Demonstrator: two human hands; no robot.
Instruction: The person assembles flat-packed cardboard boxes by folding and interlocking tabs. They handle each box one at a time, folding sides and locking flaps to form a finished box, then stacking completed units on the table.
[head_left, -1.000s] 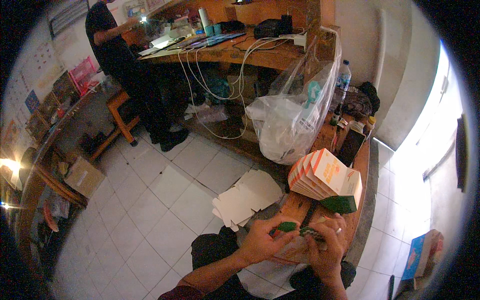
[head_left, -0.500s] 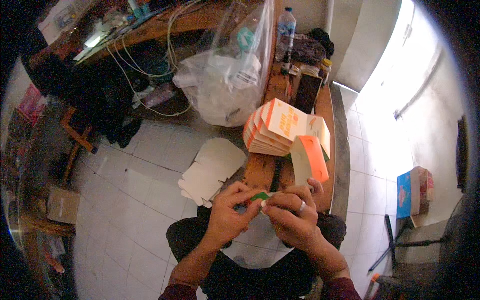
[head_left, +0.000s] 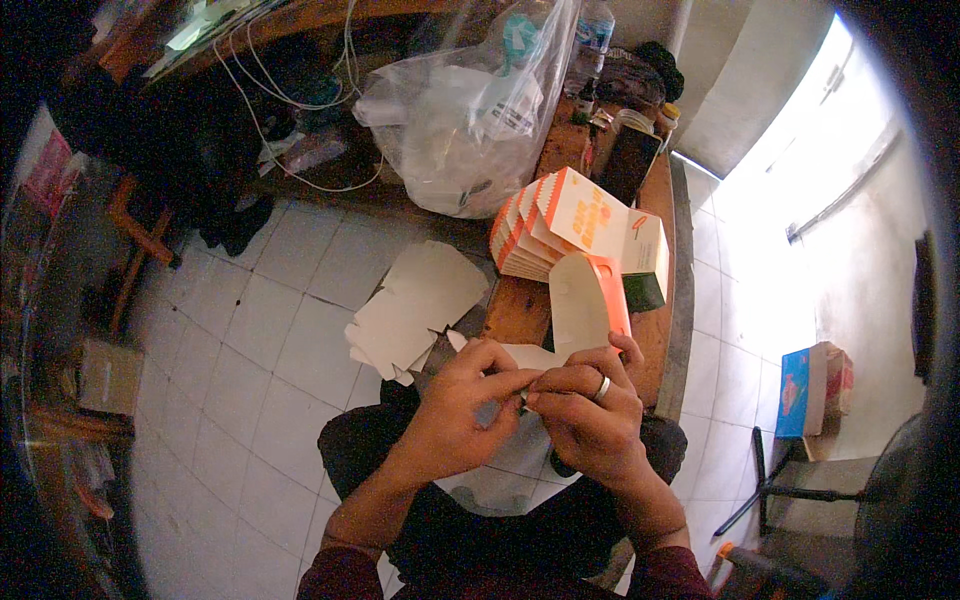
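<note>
- A person's left hand (head_left: pixel 450 410) and right hand (head_left: pixel 590 415) meet above the lap, thumbs and forefingers pinching the near part of one folding carton (head_left: pixel 580 300); the exact fold between the fingertips appears hidden.
- The carton, white inside with an orange side, rises beyond the right hand, in front of a stack of nested cartons (head_left: pixel 590 215) on a wooden bench (head_left: pixel 520 310).
- Flat white card pieces (head_left: pixel 425 300) lie left of the bench.

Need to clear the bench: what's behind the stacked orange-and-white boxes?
Behind the stacked boxes, a dark rectangular object and a yellow-capped container show on the wooden bench. Whatever the boxes cover can't be seen.
</note>
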